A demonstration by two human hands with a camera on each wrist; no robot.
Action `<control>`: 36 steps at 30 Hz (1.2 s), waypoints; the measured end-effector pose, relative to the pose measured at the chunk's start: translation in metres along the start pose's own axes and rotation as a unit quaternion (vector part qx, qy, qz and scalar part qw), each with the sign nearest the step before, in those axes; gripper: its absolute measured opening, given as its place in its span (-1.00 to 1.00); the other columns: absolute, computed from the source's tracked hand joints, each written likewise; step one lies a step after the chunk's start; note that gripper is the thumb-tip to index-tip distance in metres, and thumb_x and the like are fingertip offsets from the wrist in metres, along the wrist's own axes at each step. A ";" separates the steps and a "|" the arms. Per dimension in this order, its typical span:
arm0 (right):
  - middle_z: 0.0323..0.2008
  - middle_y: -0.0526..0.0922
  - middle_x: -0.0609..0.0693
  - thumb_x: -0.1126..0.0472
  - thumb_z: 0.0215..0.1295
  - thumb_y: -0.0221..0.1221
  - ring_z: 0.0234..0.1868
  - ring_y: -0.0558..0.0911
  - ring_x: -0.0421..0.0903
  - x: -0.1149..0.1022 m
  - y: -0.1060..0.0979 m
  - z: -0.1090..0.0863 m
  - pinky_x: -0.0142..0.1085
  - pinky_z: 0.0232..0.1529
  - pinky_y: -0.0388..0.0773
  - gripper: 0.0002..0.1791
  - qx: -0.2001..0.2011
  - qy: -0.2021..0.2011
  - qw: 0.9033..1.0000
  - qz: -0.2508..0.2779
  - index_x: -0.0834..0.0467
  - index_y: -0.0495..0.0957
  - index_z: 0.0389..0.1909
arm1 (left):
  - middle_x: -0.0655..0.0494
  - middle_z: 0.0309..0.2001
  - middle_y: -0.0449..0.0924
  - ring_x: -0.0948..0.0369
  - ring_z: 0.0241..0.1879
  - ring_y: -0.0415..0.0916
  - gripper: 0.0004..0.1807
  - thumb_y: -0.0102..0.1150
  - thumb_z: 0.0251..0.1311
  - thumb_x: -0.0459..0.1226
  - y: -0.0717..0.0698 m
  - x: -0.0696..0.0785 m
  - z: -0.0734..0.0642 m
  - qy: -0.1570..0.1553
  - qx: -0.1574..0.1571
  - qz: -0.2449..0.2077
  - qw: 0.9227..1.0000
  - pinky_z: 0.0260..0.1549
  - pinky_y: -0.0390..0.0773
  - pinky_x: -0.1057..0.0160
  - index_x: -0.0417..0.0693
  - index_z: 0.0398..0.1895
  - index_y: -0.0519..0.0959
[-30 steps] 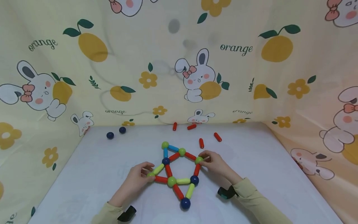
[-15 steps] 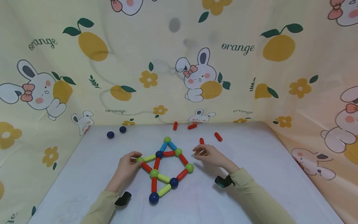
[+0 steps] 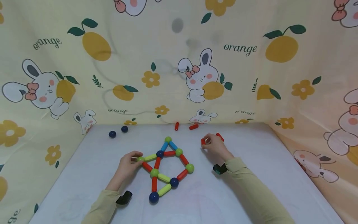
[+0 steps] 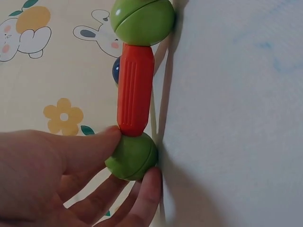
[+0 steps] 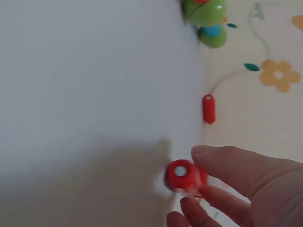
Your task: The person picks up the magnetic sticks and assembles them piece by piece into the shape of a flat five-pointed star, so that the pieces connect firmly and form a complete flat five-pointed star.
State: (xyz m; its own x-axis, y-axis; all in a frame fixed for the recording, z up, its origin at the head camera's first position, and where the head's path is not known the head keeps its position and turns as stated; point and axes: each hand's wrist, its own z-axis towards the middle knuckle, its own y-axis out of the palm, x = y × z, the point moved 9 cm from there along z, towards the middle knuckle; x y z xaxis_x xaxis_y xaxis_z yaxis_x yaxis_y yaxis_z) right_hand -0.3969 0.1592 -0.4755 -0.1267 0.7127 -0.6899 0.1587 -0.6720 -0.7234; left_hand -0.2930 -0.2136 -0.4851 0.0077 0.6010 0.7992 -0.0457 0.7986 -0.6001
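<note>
Clamped left fingers [image 4: 151, 184] on the green ball [image 4: 130, 158]; had right fingers [image 5: 227, 201] around the red rod [image 5: 180, 174], couldn't tell if clamped; probably needed a mid-length grip.

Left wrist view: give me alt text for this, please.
The left hand pinches a green ball at one end of a red rod; a second green ball caps the other end. Patterned backdrop lies left, white table right.
</note>
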 end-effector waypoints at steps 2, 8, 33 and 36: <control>-0.26 0.55 0.09 0.25 0.12 0.36 -0.28 0.51 0.01 0.002 0.003 0.002 -0.23 -0.31 0.54 -0.61 -0.006 0.006 1.000 0.009 0.25 0.48 -0.06 | -0.10 0.00 0.56 -0.04 -0.02 0.47 -0.69 0.27 0.15 -0.41 0.000 -0.001 0.001 -0.002 0.000 0.000 1.000 0.00 0.48 -0.03 -0.21 0.00 0.57; -0.21 0.56 0.08 0.35 0.14 0.30 -0.21 0.52 0.01 0.006 0.007 0.006 -0.20 -0.18 0.56 -0.70 -0.009 0.002 1.000 0.013 0.23 0.50 -0.09 | -0.08 0.00 0.56 -0.03 -0.02 0.48 -0.67 0.29 0.15 -0.39 0.000 -0.003 0.001 -0.007 -0.001 0.002 1.000 0.00 0.49 -0.01 -0.19 0.00 0.57; -0.20 0.60 -0.10 0.36 0.18 0.29 -0.18 0.52 -0.07 -0.037 0.046 -0.010 -0.24 -0.13 0.54 -0.69 -0.117 -0.102 0.987 0.035 0.00 0.61 -0.09 | -0.08 0.02 0.55 -0.02 -0.01 0.46 -0.68 0.26 0.17 -0.40 0.001 -0.003 0.000 -0.016 -0.003 -0.007 1.000 0.01 0.48 -0.02 -0.19 0.01 0.56; -0.20 0.60 -0.10 0.36 0.18 0.29 -0.19 0.52 -0.07 -0.043 0.051 -0.010 -0.24 -0.14 0.54 -0.70 -0.120 -0.106 0.986 0.038 0.00 0.61 -0.10 | -0.08 0.02 0.55 -0.02 -0.01 0.46 -0.68 0.26 0.17 -0.41 0.001 -0.001 -0.001 -0.016 -0.003 -0.006 1.000 0.01 0.48 -0.03 -0.20 0.02 0.56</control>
State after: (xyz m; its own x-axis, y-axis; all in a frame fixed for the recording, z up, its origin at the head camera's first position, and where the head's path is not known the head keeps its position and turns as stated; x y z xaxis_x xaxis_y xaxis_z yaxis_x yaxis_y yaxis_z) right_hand -0.3735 0.0965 -0.4826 -0.3038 0.5864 -0.7509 0.3991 -0.6374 -0.6591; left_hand -0.2925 -0.2136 -0.4868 -0.0229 0.5896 0.8073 -0.0390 0.8064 -0.5901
